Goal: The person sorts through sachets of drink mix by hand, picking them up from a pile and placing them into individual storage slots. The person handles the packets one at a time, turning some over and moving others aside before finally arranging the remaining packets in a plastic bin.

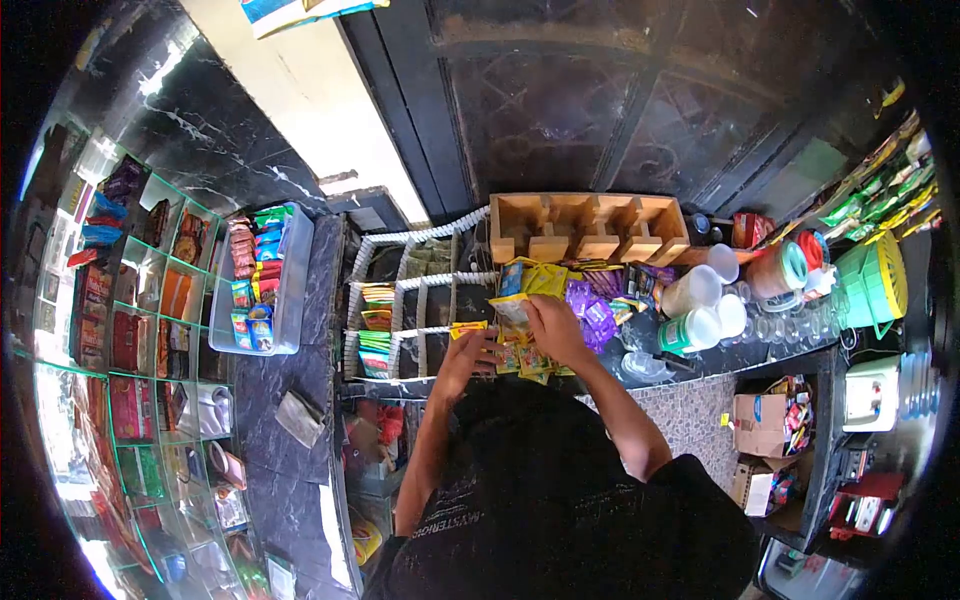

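Observation:
My left hand is over the front right part of the white woven divider basket, its fingers closed on a small yellow packet. Just to the right, my right hand is closed on a yellow-edged, pale packet. Yellow sachets lie beneath and in front of it, with more yellow packets behind. Purple packets are heaped to its right. In the basket's left compartments stand green and orange sachets.
A wooden compartment box stands behind the packets. Plastic jars and a green bucket are on the right. At the left are a clear tub of packets and glass shelves. Below right is an open carton.

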The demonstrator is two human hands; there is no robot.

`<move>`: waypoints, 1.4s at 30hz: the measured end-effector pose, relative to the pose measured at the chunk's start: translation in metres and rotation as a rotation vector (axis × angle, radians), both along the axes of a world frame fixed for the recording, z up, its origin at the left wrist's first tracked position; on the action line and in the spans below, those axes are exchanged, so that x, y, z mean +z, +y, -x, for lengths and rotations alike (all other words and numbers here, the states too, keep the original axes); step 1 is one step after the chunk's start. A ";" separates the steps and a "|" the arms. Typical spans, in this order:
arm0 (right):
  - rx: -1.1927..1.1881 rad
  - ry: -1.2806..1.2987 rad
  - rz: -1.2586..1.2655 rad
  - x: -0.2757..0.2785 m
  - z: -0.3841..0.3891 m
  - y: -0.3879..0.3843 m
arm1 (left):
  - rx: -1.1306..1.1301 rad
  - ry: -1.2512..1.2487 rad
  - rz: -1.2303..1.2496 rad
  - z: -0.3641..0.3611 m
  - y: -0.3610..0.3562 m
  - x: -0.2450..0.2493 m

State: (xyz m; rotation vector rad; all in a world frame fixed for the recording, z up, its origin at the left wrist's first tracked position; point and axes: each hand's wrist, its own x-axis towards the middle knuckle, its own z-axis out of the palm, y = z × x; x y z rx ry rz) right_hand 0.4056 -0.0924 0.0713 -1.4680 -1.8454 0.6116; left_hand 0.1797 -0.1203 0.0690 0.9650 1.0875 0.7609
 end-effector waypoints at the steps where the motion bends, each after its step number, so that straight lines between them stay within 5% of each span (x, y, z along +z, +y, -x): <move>1: 0.059 -0.116 -0.042 0.013 -0.001 -0.002 | -0.011 -0.163 0.162 -0.005 0.004 0.013; 2: 0.063 -0.116 -0.048 0.033 0.003 -0.005 | -0.023 -0.325 0.324 -0.008 0.008 0.024; 4: 0.257 -0.060 -0.364 0.068 0.016 -0.011 | -0.014 -0.524 0.326 -0.012 0.018 0.024; 6: 0.328 -0.144 -0.404 0.066 0.025 -0.018 | 0.199 -0.838 0.236 -0.017 0.027 0.017; 8: 0.395 -0.228 -0.441 0.065 0.031 -0.031 | 0.195 -0.770 0.111 -0.018 0.032 0.015; 11: 0.507 0.026 0.112 0.078 0.034 -0.042 | 0.267 -0.837 0.132 -0.017 0.038 0.024; 16: 0.410 -0.044 -0.186 0.076 0.052 -0.022 | 0.039 -0.973 0.127 -0.025 0.035 0.040; 18: 0.396 -0.164 -0.214 0.063 0.046 -0.005 | 0.186 -0.903 0.247 -0.034 0.032 0.063; 20: 0.208 -0.551 -0.251 0.059 0.035 0.008 | 0.229 -0.848 0.198 -0.028 0.035 0.044; 22: 0.099 -0.517 -0.144 0.055 0.031 0.018 | 0.245 -1.097 0.125 -0.026 0.036 0.039; 24: -0.159 -0.318 0.080 0.044 0.023 0.027 | 0.268 -1.080 0.088 -0.021 0.037 0.045; 26: -0.149 -0.123 -0.090 0.036 0.023 0.032 | 0.372 -1.028 -0.044 -0.021 0.043 0.044; 28: 0.073 0.481 0.503 0.055 0.033 0.024 | 0.399 -1.026 -0.042 -0.024 0.045 0.045; 32: 0.122 0.758 0.629 0.042 0.031 0.027 | 0.378 -0.858 -0.065 -0.025 0.046 0.021; 34: 0.102 0.740 0.564 0.043 0.017 0.032 | 0.242 -0.538 -0.165 -0.013 0.044 0.007; 36: -0.073 0.637 0.556 0.061 0.005 0.032 | 0.342 -0.538 -0.092 -0.017 0.039 0.011; 37: -0.084 0.684 0.360 0.032 0.003 0.034 | 0.272 -0.435 -0.113 -0.016 0.039 0.009; 42: 0.018 0.505 0.310 0.051 0.000 0.034 | -0.109 -0.154 -0.213 -0.011 0.040 0.043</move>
